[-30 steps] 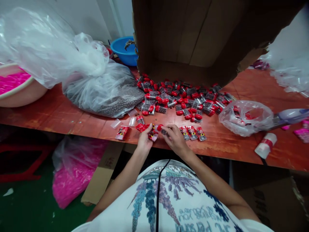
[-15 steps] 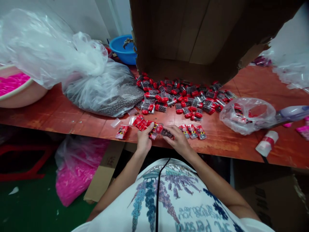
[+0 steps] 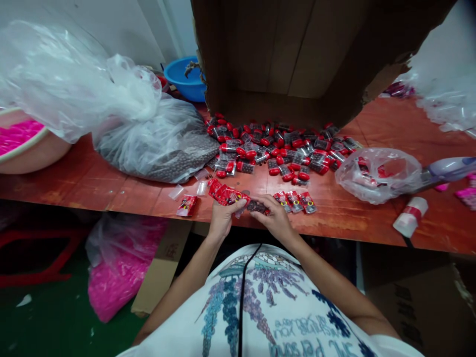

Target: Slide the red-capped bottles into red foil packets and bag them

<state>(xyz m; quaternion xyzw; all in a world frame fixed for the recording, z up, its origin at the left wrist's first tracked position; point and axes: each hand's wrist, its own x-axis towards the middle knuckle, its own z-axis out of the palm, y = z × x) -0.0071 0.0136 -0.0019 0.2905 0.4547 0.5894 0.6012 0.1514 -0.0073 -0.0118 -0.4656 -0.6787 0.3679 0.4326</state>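
Fanned red printed packets [image 3: 227, 194] are held in my left hand [image 3: 222, 218], thumb on top, over the table's front edge. My right hand [image 3: 274, 216] is closed on a small clear container of dark beads [image 3: 256, 206], whose end meets the packets. Three red-and-clear packets [image 3: 294, 202] lie in a row just right of my right hand. A small stack of red packets [image 3: 187, 205] rests left of my left hand. Behind both hands spreads a heap of red-capped clear containers [image 3: 284, 148] with dark contents.
A large open cardboard box [image 3: 297, 59] stands behind the heap. A bag of dark beads [image 3: 159, 144] and a blue basin [image 3: 187, 79] are at left. At right are an open plastic bag [image 3: 377, 176] and a white roll [image 3: 411, 216].
My left thumb has shifted right over the packets, which now lie more across the hand. The right hand keeps its hold on the container. The view has shifted slightly.
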